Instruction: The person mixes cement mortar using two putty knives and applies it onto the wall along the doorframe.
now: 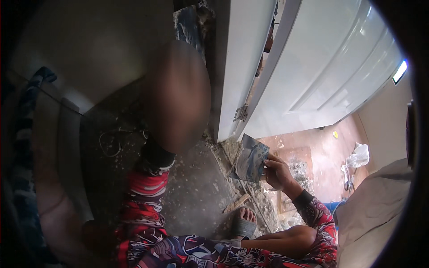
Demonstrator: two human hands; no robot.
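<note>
My right hand (278,173) pinches the edge of a thin, square, grey-blue plate (252,159) smeared with pale streaks, thumb on its face. The plate is held over the rubble near the foot of a white door frame (241,58). Its exact kind does not show. Raised near the wall and the frame, my left hand (181,98) is a large blur beyond its dark cuff. Its fingers are smeared, and whether it holds anything is hidden. Above it a grey-blue smeared strip (187,26) stands against the wall edge by the frame.
A white panelled door (330,67) hangs on a hinge (240,114). Broken mortar (263,201) and a wood scrap (236,203) lie beside my sandalled foot (246,223). A thin wire loop (111,142) lies on the dusty dark floor. A white plastic bag (357,155) sits far right.
</note>
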